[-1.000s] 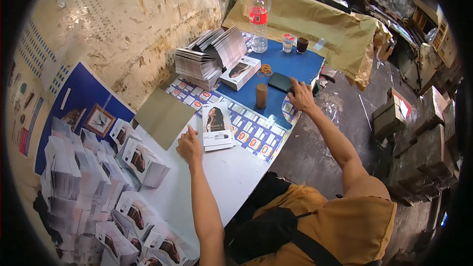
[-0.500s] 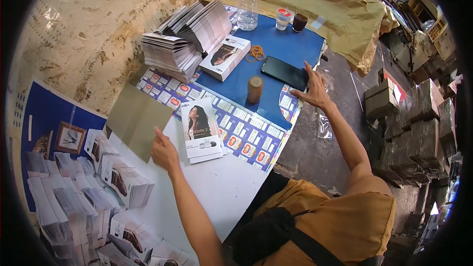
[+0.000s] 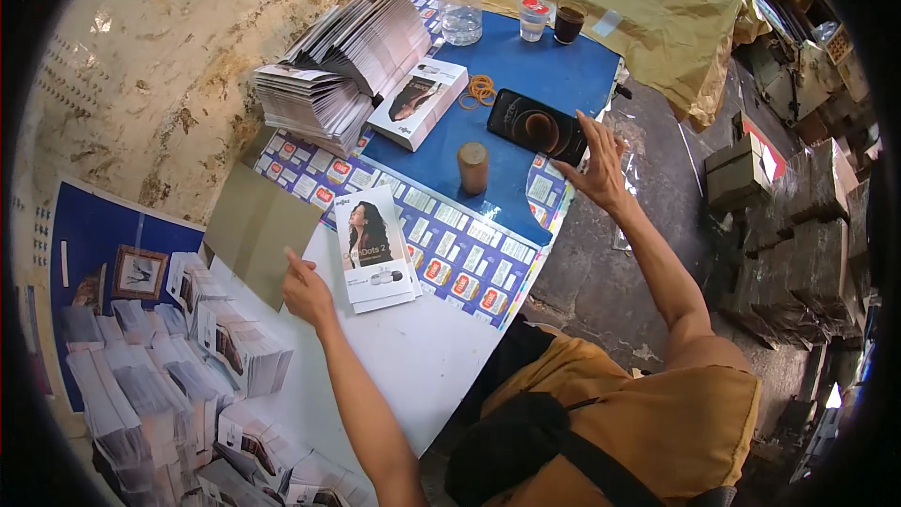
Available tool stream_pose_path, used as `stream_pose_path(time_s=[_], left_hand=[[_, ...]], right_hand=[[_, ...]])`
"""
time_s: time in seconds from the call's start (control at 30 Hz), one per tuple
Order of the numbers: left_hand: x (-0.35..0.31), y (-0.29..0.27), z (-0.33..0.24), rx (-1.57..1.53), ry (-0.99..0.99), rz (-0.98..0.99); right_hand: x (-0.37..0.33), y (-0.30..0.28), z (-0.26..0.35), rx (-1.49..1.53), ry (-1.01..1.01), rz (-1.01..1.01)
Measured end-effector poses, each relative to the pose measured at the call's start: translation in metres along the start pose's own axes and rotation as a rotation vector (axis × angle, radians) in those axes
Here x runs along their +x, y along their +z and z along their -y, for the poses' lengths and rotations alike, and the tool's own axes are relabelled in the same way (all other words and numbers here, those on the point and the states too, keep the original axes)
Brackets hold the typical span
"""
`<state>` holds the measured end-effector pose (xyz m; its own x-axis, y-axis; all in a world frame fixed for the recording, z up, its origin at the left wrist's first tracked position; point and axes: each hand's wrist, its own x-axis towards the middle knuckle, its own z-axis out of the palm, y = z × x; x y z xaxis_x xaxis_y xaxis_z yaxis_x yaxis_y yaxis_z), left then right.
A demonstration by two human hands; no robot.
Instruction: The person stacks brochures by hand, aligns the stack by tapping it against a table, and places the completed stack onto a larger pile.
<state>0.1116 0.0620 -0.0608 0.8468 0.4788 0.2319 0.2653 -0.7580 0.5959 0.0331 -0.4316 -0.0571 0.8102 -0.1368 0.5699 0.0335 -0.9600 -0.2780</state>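
Observation:
My right hand (image 3: 601, 167) is at the right end of a black smartphone (image 3: 537, 125), thumb and fingers spread about its corners, not wrapped round it. The phone lies flat with its screen lit. My left hand (image 3: 308, 295) is empty, index finger stretched out and the others loosely bent. It hovers or rests by the edge of a grey-brown board (image 3: 263, 225); contact is unclear. Between my hands lies a small stack of printed leaflets (image 3: 377, 249), a long-haired person pictured on top. A wooden cylinder (image 3: 473, 169) stands upright near the phone.
Banded leaflet bundles (image 3: 413, 103) and fanned stacks (image 3: 314, 99) sit at the back left, more bundles (image 3: 141, 385) at lower left. Orange rubber bands (image 3: 478, 91), a water bottle (image 3: 460, 19), a sealed cup (image 3: 533, 21) and a dark drink (image 3: 569, 24) stand beyond. Wrapped parcels (image 3: 798, 244) are piled right.
The phone's screen has gone from dark to lit. My right hand stays at its end, and my left hand keeps nearly the same place. The whole view has shifted slightly.

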Motion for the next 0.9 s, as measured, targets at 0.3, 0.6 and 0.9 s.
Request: stream_pose_path(time_s=[0.3,0.6,0.9], left_hand=[[0.0,-0.001,0.0,0.005,0.024,-0.021],[0.0,-0.002,-0.002,-0.01,-0.011,0.024],[0.0,-0.001,-0.002,-0.039,0.01,-0.004]], right_hand=[[0.021,-0.01,0.001,0.062,0.11,0.29],[0.14,0.016,-0.084,0.114,0.157,-0.347],[0.233,0.049,-0.166,-0.076,0.39,-0.178]])
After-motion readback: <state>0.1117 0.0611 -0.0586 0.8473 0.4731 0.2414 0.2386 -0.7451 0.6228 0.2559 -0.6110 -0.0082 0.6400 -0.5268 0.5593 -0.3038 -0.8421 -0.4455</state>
